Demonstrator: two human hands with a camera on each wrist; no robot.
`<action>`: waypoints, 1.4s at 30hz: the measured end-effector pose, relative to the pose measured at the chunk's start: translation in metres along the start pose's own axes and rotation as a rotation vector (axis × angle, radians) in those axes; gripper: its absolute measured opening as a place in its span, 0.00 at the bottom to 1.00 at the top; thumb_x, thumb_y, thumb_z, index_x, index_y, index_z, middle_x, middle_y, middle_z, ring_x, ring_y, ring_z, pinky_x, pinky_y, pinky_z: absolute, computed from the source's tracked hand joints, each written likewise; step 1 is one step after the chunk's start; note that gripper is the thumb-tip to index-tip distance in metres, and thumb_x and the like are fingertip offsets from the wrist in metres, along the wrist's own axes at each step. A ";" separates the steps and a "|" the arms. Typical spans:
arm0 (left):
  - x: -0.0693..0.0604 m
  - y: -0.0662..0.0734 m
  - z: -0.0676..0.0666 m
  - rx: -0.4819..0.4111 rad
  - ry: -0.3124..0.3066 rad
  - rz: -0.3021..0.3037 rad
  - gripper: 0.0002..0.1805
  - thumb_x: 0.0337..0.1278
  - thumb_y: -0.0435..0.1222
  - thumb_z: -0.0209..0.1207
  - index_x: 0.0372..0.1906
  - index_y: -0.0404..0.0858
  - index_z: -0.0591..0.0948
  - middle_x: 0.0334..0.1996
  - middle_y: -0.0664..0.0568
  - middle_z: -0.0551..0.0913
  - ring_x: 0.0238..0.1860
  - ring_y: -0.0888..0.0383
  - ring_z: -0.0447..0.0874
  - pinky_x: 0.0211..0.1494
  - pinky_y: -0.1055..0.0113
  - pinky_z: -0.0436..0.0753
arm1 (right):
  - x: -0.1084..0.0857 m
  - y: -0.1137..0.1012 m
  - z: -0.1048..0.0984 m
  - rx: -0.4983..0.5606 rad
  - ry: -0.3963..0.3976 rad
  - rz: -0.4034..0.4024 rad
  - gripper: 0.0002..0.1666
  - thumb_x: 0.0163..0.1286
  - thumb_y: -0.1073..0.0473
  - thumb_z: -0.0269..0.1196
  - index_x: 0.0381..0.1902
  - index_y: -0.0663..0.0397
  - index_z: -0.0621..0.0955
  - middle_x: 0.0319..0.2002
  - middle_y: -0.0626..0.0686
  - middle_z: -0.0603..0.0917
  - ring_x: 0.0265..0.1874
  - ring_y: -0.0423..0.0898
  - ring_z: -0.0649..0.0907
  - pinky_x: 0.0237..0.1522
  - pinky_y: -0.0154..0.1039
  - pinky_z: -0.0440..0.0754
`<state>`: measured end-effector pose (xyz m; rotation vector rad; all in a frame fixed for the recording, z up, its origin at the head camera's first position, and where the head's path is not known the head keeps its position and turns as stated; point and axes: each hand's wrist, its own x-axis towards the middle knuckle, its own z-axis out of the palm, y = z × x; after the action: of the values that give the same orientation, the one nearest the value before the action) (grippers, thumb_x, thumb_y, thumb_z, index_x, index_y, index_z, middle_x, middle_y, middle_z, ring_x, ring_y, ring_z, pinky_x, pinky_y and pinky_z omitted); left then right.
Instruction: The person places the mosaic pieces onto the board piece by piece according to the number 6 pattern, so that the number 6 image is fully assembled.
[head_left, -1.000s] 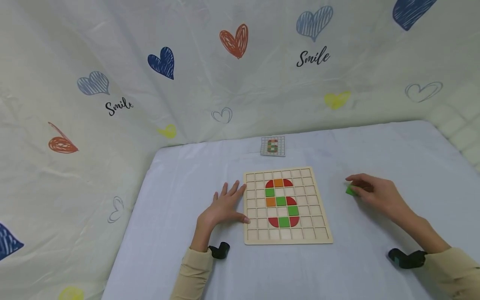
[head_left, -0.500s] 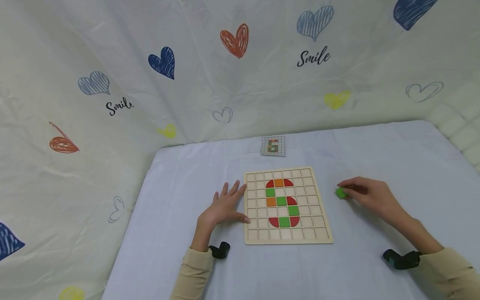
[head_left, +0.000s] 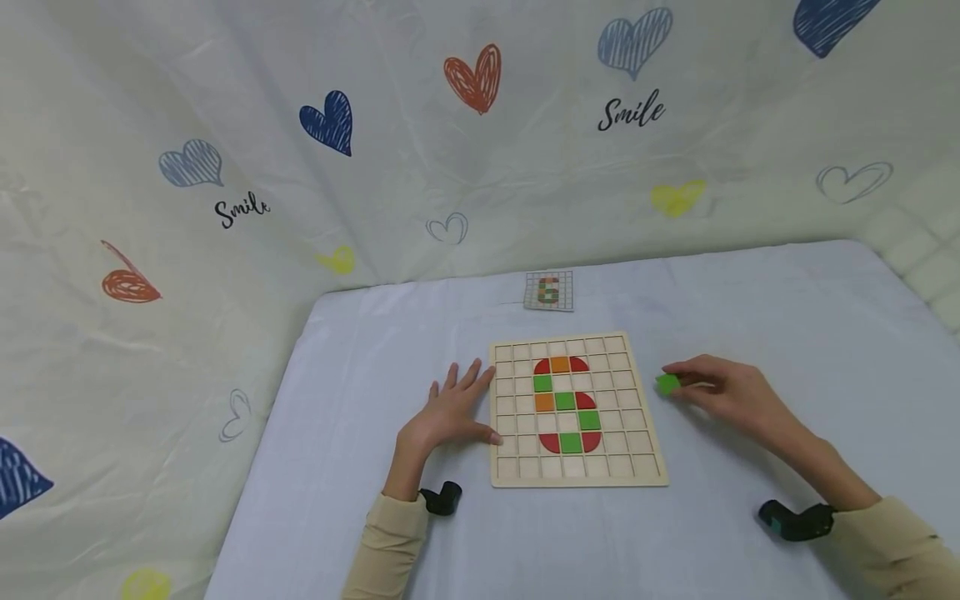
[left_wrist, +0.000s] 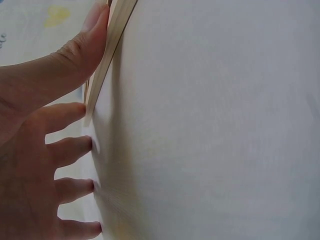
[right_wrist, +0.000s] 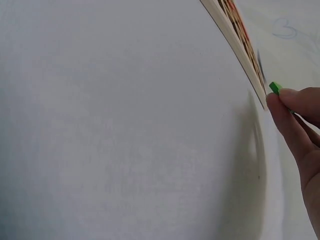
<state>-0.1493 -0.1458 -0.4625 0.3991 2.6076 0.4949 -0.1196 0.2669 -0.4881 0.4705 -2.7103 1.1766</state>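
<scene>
A wooden grid board (head_left: pixel 627 465) lies flat on the table, with red rounded, orange square and green square tiles set in its cells as an S-like figure. Spread fingers of my left hand (head_left: pixel 447 415) rest at the board's left edge, the thumb on its rim; the left wrist view shows the thumb (left_wrist: pixel 82 52) against the wooden edge. Just right of the board, my right hand (head_left: pixel 738 400) pinches a green square tile (head_left: pixel 667 384) between thumb and fingers. In the right wrist view that green tile (right_wrist: pixel 274 87) sticks out past the fingertips.
Behind the board lies a small pattern card (head_left: pixel 549 291) printed with a similar coloured figure. A white cloth (head_left: pixel 360 358) covers the table. A curtain (head_left: pixel 375 183) with printed hearts hangs behind. Black wrist cameras (head_left: pixel 797 521) sit by both sleeves.
My right hand has moved left toward the board with the green tile, which shows more of its face now. My left hand stays at the board's edge.
</scene>
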 end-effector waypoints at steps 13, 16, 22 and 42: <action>0.001 -0.001 0.001 -0.003 0.000 -0.008 0.62 0.48 0.53 0.77 0.84 0.51 0.52 0.85 0.52 0.44 0.84 0.39 0.31 0.81 0.33 0.40 | 0.006 -0.015 0.009 -0.010 -0.018 -0.044 0.21 0.56 0.74 0.73 0.49 0.59 0.88 0.46 0.56 0.90 0.39 0.34 0.87 0.43 0.16 0.78; 0.001 -0.001 0.001 -0.003 -0.006 -0.012 0.62 0.48 0.54 0.77 0.84 0.52 0.52 0.85 0.53 0.43 0.84 0.39 0.30 0.81 0.33 0.39 | 0.007 -0.019 0.011 0.007 -0.039 -0.028 0.20 0.58 0.73 0.73 0.49 0.58 0.88 0.46 0.56 0.89 0.39 0.40 0.89 0.41 0.19 0.81; 0.001 0.000 0.000 -0.001 -0.006 -0.014 0.62 0.48 0.54 0.77 0.84 0.52 0.52 0.85 0.53 0.43 0.84 0.40 0.30 0.81 0.34 0.39 | 0.009 -0.025 0.016 0.036 -0.100 0.016 0.18 0.58 0.69 0.76 0.47 0.57 0.88 0.44 0.54 0.89 0.35 0.33 0.86 0.39 0.23 0.84; -0.002 0.002 -0.002 -0.007 -0.002 -0.003 0.62 0.48 0.53 0.77 0.84 0.51 0.53 0.85 0.52 0.44 0.84 0.39 0.31 0.81 0.33 0.40 | 0.022 -0.042 0.036 -0.015 -0.149 -0.169 0.19 0.53 0.64 0.80 0.43 0.50 0.89 0.38 0.40 0.88 0.35 0.41 0.82 0.40 0.35 0.85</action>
<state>-0.1485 -0.1454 -0.4592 0.3936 2.6031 0.5028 -0.1261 0.2088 -0.4780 0.7974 -2.7340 1.1169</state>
